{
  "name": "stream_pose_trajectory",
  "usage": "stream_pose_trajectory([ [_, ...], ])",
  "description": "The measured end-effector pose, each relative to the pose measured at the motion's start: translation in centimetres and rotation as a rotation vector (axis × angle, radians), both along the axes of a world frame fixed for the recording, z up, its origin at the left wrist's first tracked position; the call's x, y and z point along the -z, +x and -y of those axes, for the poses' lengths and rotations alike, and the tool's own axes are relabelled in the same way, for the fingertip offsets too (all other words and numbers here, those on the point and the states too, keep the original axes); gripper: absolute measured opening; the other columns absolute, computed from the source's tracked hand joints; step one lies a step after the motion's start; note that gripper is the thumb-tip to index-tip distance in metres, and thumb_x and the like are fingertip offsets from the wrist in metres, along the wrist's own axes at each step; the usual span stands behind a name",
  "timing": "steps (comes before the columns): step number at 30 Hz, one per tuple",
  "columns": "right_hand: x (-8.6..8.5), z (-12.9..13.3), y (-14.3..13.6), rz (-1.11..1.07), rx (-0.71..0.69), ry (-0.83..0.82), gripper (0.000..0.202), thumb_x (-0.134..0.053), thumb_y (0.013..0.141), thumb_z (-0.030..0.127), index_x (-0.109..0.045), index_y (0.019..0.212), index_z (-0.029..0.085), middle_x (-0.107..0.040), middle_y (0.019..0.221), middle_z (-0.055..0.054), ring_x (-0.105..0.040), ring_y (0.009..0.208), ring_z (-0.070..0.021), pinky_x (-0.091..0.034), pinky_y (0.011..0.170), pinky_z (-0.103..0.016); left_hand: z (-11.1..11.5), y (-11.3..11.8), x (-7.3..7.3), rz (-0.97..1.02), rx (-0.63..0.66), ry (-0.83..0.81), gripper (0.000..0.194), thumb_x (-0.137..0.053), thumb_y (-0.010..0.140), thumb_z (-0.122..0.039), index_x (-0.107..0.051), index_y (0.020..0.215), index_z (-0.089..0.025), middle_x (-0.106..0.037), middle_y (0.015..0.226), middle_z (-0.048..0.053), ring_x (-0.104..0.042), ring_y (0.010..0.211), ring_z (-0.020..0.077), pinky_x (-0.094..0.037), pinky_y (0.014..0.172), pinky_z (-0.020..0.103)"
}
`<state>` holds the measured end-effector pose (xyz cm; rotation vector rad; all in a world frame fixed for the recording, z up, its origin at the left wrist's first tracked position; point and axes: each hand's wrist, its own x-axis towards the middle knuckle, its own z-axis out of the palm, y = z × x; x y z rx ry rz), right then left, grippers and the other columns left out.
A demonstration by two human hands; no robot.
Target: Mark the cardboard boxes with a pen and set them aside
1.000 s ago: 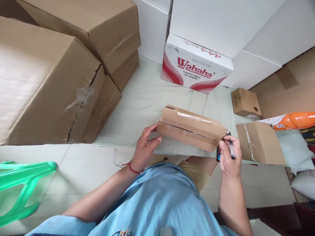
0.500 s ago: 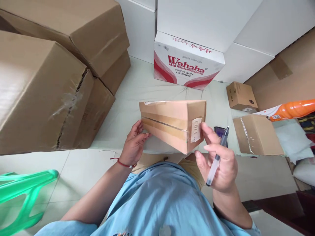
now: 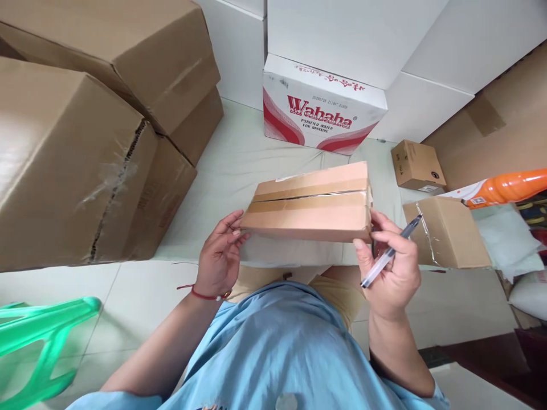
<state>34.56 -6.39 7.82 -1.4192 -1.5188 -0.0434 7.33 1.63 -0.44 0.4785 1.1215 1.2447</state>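
Observation:
Between my two hands is a long cardboard box [image 3: 307,213], tilted, with a taped seam running along the side that faces me. My left hand [image 3: 220,256] grips its left end, thumb and fingers at the lower corner; a red string bracelet circles that wrist. At the right end, the fingers and thumb of my right hand [image 3: 391,265] are on the lower corner. That same hand also carries a pen [image 3: 392,250], slanted across the fingers with its dark tip pointing up and right. The label on the box's right end is turned out of sight.
A white and red water carton [image 3: 320,114] stands behind the box. Large cardboard boxes [image 3: 64,159] are stacked at left. A small carton [image 3: 417,165], a brown box [image 3: 453,233] and an orange bottle [image 3: 508,189] are at right. A green stool [image 3: 47,330] is on the floor.
The cardboard box has turned: its right end has swung away and up, hiding the label, and the seam side faces me more fully. Both hands have shifted with it.

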Motion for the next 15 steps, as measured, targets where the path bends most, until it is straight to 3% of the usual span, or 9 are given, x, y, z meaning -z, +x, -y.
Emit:
stream_pose_trajectory([
  [3, 0.5, -0.1, 0.9, -0.101, 0.176, -0.080, 0.030, -0.079, 0.098, 0.039, -0.063, 0.120, 0.025, -0.078, 0.133, -0.015, -0.079, 0.121, -0.0305, -0.066, 0.100, -0.051, 0.3, 0.1, -1.5, -0.040, -0.028, 0.130, 0.042, -0.086, 0.071, -0.035, -0.088, 0.112, -0.027, -0.078, 0.108, 0.004, -0.066, 0.105, 0.0193, -0.054, 0.092, 0.028],
  [7, 0.9, -0.5, 2.2, -0.141, 0.325, -0.224, 0.039, -0.075, 0.098, 0.054, -0.065, 0.119, 0.023, -0.081, 0.113, -0.012, -0.080, 0.098, -0.0250, -0.066, 0.086, -0.041, 0.3, 0.0, -3.3, -0.122, 0.024, 0.239, 0.037, -0.085, 0.076, -0.030, -0.088, 0.113, -0.026, -0.083, 0.116, 0.005, -0.068, 0.108, 0.0211, -0.052, 0.099, 0.031],
  [11, 2.3, -1.0, 4.0, -0.223, 0.241, -0.425, 0.046, -0.072, 0.097, 0.063, -0.064, 0.120, 0.024, -0.080, 0.112, -0.012, -0.079, 0.101, -0.0254, -0.064, 0.086, -0.040, -0.2, -0.3, -3.5, -0.155, 0.065, 0.222, 0.031, -0.085, 0.082, -0.036, -0.088, 0.111, -0.024, -0.084, 0.117, 0.007, -0.071, 0.107, 0.0228, -0.053, 0.100, 0.034],
  [15, 4.6, -1.1, 5.2, -0.471, 0.131, -0.508, 0.041, -0.078, 0.094, 0.061, -0.063, 0.110, 0.027, -0.079, 0.115, -0.008, -0.077, 0.108, -0.0232, -0.060, 0.101, -0.041, -1.2, -0.7, -1.8, -0.115, 0.073, 0.185, 0.034, -0.082, 0.085, -0.047, -0.085, 0.108, -0.022, -0.084, 0.115, 0.008, -0.073, 0.114, 0.0248, -0.054, 0.106, 0.037],
])
